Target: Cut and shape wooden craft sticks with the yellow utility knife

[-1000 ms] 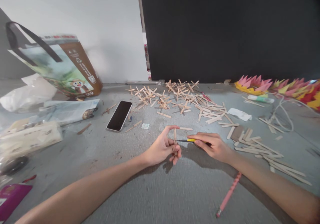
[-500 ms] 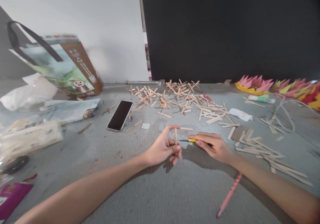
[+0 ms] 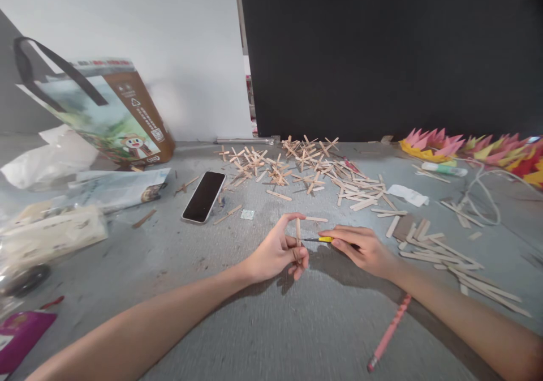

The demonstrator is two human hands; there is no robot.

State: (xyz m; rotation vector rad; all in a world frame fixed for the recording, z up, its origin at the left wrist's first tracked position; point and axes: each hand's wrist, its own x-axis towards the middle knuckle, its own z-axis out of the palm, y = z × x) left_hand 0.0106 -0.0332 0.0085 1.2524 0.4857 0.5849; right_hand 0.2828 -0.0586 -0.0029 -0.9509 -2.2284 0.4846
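Stick (image 3: 298,231) btwn L fingers (image 3: 297,253), tool (image 3: 324,239) in R fingers (image 3: 344,233)

Yellow knife (image 3: 325,239) slid slightly away, then back toward stick (image 3: 298,232).

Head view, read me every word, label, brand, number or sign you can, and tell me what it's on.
No words, brands or numbers are legible.
Brown-sided bag: a recycling-like triangle and a square code; lettering too small and blurred.
Pale blue wrapper: print blurred.
Purple packet: markings unreadable.
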